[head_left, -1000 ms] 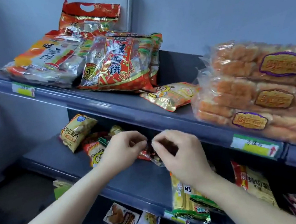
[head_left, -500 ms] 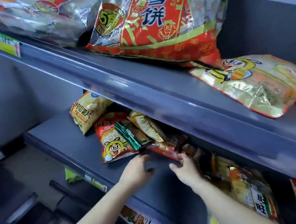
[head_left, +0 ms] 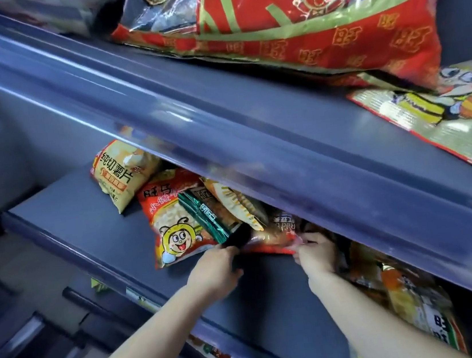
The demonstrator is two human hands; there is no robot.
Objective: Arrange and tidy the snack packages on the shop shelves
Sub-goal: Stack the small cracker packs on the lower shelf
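Under the top shelf (head_left: 251,122), on the middle shelf (head_left: 89,216), both your hands are reaching into the little heap of snack packs. Your left hand (head_left: 215,270) is curled about halfway, thumb and fingers pinching something dark at the near edge of the pile, right where the green packet (head_left: 203,216) ends. Can't tell if that dark bit is the packet's corner or something else, it's too blurry. Your right hand (head_left: 316,251) is loosely closed, fingertips gripping the near right corner of the clear red-edged bag (head_left: 272,234), which lies flat on the shelf between your two hands.

Rest of the heap: a red bag with a bee cartoon (head_left: 172,226) sits just left of your left hand, the green packet lying across it, with a yellow striped pack (head_left: 236,205) tucked behind. A yellow chips bag (head_left: 120,173) leans further left, touching the red one. More packs (head_left: 408,291) are crammed beside your right forearm, mostly in shadow.

Up top, a big red rice cracker bag (head_left: 312,18) overlaps a gold bag (head_left: 446,118).
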